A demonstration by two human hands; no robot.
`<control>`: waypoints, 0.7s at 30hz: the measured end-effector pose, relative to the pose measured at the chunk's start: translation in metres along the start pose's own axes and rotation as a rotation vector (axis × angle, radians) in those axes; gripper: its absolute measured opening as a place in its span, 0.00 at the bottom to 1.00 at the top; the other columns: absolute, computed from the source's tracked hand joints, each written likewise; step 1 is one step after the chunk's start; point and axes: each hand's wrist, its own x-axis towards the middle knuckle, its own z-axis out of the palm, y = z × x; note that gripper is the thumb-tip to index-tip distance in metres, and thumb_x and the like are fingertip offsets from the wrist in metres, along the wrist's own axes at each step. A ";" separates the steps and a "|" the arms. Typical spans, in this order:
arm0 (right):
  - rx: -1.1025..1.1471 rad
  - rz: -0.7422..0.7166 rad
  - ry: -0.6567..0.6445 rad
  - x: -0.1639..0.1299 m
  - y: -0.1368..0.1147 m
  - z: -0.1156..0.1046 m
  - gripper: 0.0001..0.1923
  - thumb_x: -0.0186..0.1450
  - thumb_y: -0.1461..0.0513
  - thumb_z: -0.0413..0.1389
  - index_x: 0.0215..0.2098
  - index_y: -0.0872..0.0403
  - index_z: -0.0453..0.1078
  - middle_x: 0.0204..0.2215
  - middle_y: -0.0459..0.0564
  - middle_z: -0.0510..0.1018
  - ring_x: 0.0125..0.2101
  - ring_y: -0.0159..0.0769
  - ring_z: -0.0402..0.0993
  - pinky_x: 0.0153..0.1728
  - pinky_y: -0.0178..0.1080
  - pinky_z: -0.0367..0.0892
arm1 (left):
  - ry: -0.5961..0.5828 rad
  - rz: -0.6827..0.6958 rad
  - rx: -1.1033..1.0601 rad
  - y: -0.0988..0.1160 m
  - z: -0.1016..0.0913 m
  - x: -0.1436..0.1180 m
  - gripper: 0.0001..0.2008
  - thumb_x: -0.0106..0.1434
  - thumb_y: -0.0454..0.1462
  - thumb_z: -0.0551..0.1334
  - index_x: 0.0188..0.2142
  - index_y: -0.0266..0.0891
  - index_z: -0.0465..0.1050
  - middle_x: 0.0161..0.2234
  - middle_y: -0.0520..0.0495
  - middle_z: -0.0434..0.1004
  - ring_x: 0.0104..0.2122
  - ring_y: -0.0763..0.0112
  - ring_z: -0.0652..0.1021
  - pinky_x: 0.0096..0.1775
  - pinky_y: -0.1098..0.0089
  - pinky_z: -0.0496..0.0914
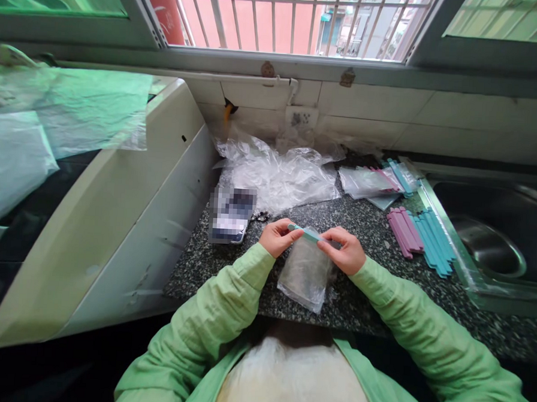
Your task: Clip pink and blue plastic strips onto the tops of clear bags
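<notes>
Between my two hands is a light teal bag sealing clip (310, 234), lying across the top edge of a clear plastic bag (303, 272). My left hand (278, 236) pinches the clip's left end between thumb and fingers. At the other end, my right hand (344, 250) grips the clip with the thumb on the near side. The bag hangs toward the counter's front edge and looks flat. Whether the clip is closed over the bag cannot be made out.
Crumpled clear plastic bags (283, 172) lie behind my hands, beside a blurred phone (232, 216). Pink clips (405, 232) and teal clips (432, 241) lie right, below packaged clips (378, 178). A metal sink (475, 293) borders the counter right; a large pale appliance (146, 218) stands left.
</notes>
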 end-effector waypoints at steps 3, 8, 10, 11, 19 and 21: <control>-0.009 -0.018 0.050 0.001 0.001 -0.004 0.07 0.58 0.60 0.53 0.25 0.54 0.70 0.22 0.47 0.75 0.25 0.32 0.67 0.27 0.36 0.64 | -0.073 -0.085 0.004 -0.004 0.000 0.000 0.20 0.40 0.50 0.66 0.19 0.34 0.70 0.17 0.54 0.62 0.19 0.79 0.61 0.23 0.74 0.55; -0.044 -0.046 0.129 0.003 0.003 -0.011 0.06 0.58 0.61 0.54 0.26 0.54 0.70 0.21 0.47 0.75 0.25 0.32 0.66 0.27 0.36 0.63 | -0.221 -0.169 0.032 -0.008 0.001 0.000 0.21 0.40 0.52 0.65 0.16 0.33 0.67 0.14 0.55 0.59 0.18 0.81 0.59 0.22 0.74 0.52; -0.044 -0.040 0.150 0.004 0.005 -0.013 0.06 0.58 0.61 0.53 0.26 0.53 0.70 0.22 0.47 0.75 0.25 0.32 0.66 0.27 0.36 0.63 | -0.249 -0.183 0.047 -0.008 0.001 0.000 0.22 0.40 0.52 0.65 0.15 0.33 0.65 0.14 0.56 0.58 0.18 0.81 0.58 0.21 0.75 0.52; -0.043 -0.036 0.159 0.004 0.005 -0.014 0.06 0.58 0.60 0.54 0.26 0.53 0.70 0.22 0.47 0.75 0.25 0.32 0.66 0.27 0.36 0.63 | -0.252 -0.184 0.056 -0.008 0.001 0.000 0.22 0.39 0.52 0.65 0.14 0.33 0.65 0.14 0.55 0.58 0.18 0.81 0.59 0.21 0.75 0.52; -0.051 -0.041 0.210 0.004 0.008 -0.016 0.06 0.57 0.60 0.55 0.25 0.52 0.70 0.22 0.47 0.75 0.26 0.33 0.67 0.29 0.37 0.63 | -0.223 -0.164 0.100 -0.008 0.002 0.001 0.23 0.40 0.53 0.64 0.14 0.33 0.65 0.14 0.55 0.58 0.18 0.81 0.59 0.21 0.75 0.53; -0.053 -0.041 0.212 0.004 0.008 -0.016 0.06 0.57 0.60 0.55 0.25 0.52 0.70 0.22 0.47 0.74 0.26 0.33 0.67 0.29 0.37 0.63 | -0.225 -0.166 0.104 -0.007 0.003 0.001 0.23 0.40 0.54 0.63 0.14 0.34 0.64 0.14 0.55 0.57 0.18 0.81 0.59 0.21 0.75 0.53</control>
